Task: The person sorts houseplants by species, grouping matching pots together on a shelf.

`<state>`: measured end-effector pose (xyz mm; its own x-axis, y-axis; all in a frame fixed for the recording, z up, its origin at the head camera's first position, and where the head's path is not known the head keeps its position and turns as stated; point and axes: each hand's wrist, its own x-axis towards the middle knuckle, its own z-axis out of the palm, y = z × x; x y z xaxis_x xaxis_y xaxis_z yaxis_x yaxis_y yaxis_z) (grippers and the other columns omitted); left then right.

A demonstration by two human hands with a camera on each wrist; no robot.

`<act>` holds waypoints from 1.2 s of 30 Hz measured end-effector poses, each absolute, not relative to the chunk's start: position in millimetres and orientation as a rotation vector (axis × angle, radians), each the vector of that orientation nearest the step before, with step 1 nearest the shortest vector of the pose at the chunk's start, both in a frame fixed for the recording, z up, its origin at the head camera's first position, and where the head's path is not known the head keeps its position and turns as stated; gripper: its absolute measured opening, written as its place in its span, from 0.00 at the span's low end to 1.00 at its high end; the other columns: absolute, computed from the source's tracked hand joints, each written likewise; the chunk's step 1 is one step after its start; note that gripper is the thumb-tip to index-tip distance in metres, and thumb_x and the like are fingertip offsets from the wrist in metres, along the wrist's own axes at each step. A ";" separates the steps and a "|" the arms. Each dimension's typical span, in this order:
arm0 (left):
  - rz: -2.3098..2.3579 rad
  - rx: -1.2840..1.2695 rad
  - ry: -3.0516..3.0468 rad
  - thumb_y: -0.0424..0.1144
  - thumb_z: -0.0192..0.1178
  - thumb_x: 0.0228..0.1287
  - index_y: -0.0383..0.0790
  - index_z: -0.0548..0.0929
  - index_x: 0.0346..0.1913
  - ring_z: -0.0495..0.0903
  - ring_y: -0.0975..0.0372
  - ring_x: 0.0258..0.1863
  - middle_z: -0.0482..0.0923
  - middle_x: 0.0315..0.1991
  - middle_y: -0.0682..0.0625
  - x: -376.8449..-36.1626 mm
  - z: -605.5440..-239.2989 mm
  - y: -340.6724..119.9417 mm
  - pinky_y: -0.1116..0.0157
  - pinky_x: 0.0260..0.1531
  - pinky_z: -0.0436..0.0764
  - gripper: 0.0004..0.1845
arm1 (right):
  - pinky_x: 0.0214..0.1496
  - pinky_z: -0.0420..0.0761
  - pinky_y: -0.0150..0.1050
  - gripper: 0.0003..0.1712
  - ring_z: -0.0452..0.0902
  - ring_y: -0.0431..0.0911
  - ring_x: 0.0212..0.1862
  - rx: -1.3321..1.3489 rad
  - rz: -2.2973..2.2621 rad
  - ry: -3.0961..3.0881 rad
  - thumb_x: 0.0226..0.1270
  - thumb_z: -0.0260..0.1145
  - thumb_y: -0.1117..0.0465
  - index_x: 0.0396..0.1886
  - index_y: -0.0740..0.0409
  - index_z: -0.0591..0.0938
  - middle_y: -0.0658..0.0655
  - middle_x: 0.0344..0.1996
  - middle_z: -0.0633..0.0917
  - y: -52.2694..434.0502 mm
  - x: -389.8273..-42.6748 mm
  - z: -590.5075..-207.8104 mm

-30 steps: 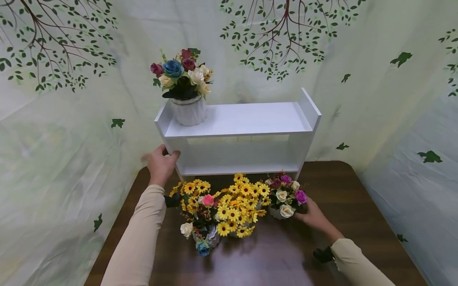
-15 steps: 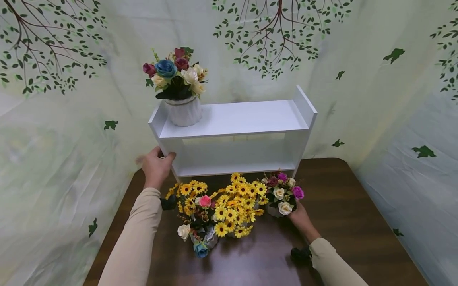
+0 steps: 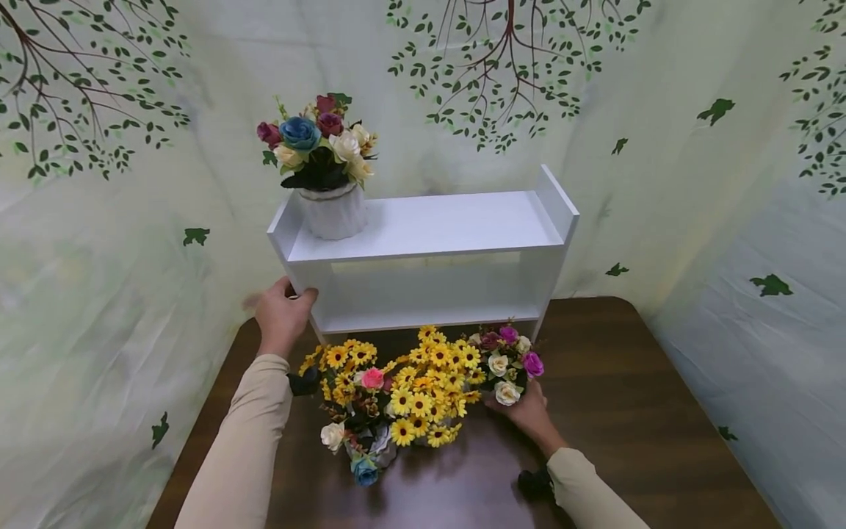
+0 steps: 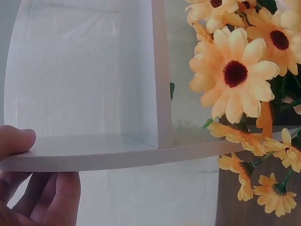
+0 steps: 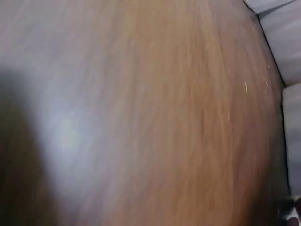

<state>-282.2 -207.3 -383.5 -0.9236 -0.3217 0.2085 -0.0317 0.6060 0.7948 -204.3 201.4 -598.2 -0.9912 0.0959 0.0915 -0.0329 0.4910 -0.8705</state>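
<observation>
My left hand (image 3: 283,316) pinches the left side panel of a white two-tier shelf (image 3: 463,220); in the left wrist view the thumb (image 4: 16,140) lies on one face and the fingers on the other. At the shelf's right front, my right hand (image 3: 529,415) holds a small pot of purple and cream roses (image 3: 507,364). The pot itself is mostly hidden by blooms and hand. To its left stand yellow daisies (image 3: 429,397) and a mixed bouquet (image 3: 363,419) with pink, white and blue blooms. The right wrist view shows mainly bare tabletop (image 5: 164,117).
A ribbed white pot (image 3: 333,213) of blue, burgundy and cream roses stands on the shelf top's left end. The brown table (image 3: 634,411) extends to the right. Leaf-printed cloth (image 3: 463,73) hangs behind and at both sides.
My right hand has moved left, from the right side of the rose pot to its front, and the pot has shifted slightly left. My left hand stays on the shelf panel. The head view has turned slightly.
</observation>
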 end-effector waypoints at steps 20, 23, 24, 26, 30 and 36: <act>-1.257 0.297 -2.525 0.41 0.59 0.63 0.33 0.80 0.60 0.82 0.43 0.53 0.82 0.56 0.33 -283.3 -377.2 -206.3 0.49 0.50 0.81 0.24 | 0.47 0.71 0.16 0.35 0.71 0.18 0.43 -0.177 1.402 -2.328 0.48 0.77 0.67 0.58 0.70 0.77 0.34 0.42 0.83 285.9 -169.3 -502.1; -1.243 0.293 -2.529 0.40 0.59 0.63 0.32 0.80 0.59 0.82 0.43 0.53 0.82 0.55 0.33 -281.3 -376.8 -208.3 0.48 0.50 0.81 0.24 | 0.53 0.67 0.14 0.41 0.70 0.20 0.51 -0.146 1.479 -2.152 0.49 0.73 0.74 0.66 0.62 0.71 0.26 0.48 0.75 304.5 -163.9 -465.1; -1.238 0.294 -2.532 0.40 0.59 0.63 0.32 0.80 0.59 0.82 0.43 0.52 0.82 0.55 0.33 -280.8 -377.0 -209.1 0.48 0.50 0.81 0.24 | 0.54 0.67 0.16 0.43 0.70 0.24 0.55 -0.121 1.545 -2.064 0.50 0.71 0.76 0.69 0.59 0.69 0.28 0.52 0.75 309.5 -163.3 -451.2; -1.229 0.300 -2.537 0.40 0.60 0.63 0.32 0.81 0.59 0.82 0.44 0.52 0.83 0.55 0.33 -280.1 -377.6 -210.5 0.48 0.49 0.82 0.23 | 0.56 0.69 0.19 0.47 0.70 0.31 0.60 -0.054 1.644 -1.904 0.51 0.69 0.79 0.72 0.55 0.65 0.38 0.59 0.75 318.5 -165.5 -422.6; -1.219 0.300 -2.536 0.40 0.60 0.62 0.32 0.81 0.58 0.83 0.43 0.51 0.83 0.53 0.33 -280.2 -380.0 -213.1 0.49 0.48 0.82 0.23 | 0.54 0.72 0.19 0.51 0.69 0.39 0.66 -0.037 1.612 -1.848 0.51 0.70 0.80 0.74 0.51 0.63 0.49 0.68 0.71 327.8 -172.0 -363.5; -1.218 0.295 -2.536 0.40 0.59 0.62 0.32 0.82 0.57 0.83 0.43 0.50 0.83 0.52 0.33 -282.9 -380.9 -212.8 0.48 0.48 0.82 0.22 | 0.60 0.70 0.19 0.51 0.64 0.40 0.71 -0.126 1.389 -2.050 0.56 0.69 0.77 0.75 0.44 0.61 0.45 0.71 0.68 328.4 -188.1 -289.7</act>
